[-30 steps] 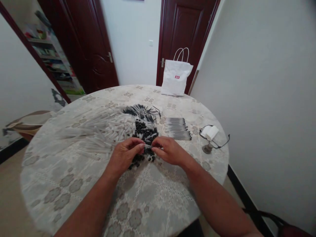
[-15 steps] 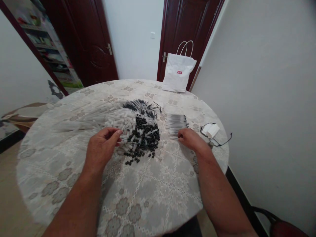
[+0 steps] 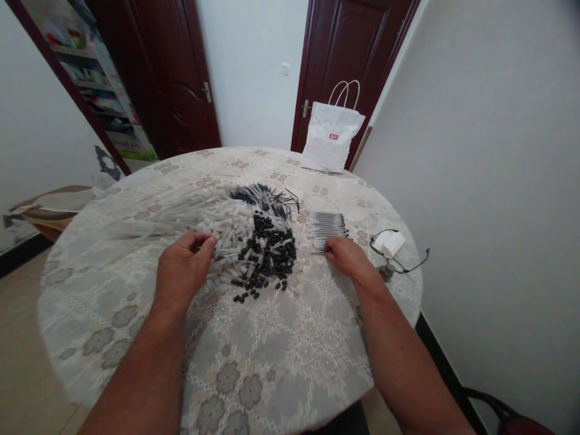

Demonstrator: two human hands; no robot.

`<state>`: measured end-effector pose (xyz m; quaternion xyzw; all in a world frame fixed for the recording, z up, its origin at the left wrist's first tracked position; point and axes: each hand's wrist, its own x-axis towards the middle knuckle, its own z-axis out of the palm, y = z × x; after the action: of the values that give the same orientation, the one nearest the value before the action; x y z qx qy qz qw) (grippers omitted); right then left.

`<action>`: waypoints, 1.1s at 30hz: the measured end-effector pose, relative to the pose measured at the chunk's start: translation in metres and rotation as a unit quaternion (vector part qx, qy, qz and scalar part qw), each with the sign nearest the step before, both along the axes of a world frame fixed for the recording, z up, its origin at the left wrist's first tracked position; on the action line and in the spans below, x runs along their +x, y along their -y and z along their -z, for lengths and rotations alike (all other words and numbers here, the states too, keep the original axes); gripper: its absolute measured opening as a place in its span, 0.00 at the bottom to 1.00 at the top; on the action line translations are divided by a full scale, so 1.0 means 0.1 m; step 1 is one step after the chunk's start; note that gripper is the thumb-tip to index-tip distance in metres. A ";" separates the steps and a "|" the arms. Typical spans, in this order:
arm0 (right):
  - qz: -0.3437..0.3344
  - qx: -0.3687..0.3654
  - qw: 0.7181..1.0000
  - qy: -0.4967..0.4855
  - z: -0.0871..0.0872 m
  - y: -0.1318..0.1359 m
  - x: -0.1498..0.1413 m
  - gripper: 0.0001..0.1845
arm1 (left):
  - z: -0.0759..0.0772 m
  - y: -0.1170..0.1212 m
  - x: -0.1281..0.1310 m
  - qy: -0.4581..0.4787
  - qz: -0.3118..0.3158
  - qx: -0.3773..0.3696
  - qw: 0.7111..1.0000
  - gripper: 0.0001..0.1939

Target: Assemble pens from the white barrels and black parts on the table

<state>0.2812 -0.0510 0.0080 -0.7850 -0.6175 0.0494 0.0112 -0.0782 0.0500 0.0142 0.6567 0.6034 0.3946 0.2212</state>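
Note:
My left hand is at the near edge of the pile of clear pen barrels, thumb and fingers pinched; what they hold is too small to make out. Beside it lie white pen caps and a heap of small black caps. Thin black refills are bunched behind these. My right hand is closed on a pen at the near end of a neat row of clear, black-tipped pens. Its fingers cover part of that pen.
A round table with a patterned cloth bears everything. To the right lie eyeglasses, a white folded piece and a small round dark object. A white paper bag stands at the far edge, near a door.
My hands have parted from the black caps, where they were together. The right went to the row with a pen; the left moved to the barrel pile. The view shifted slightly.

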 end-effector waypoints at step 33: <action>-0.043 0.002 0.999 -0.003 0.06 -0.06 -0.21 0.12 | -0.01 0.00 -0.07 -0.117 -0.028 0.019 0.993 0.15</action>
<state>0.2600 -0.0455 0.0016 -0.7574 -0.6508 0.0507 0.0124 -0.0852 0.0500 0.0153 0.6855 0.6354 0.3326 0.1258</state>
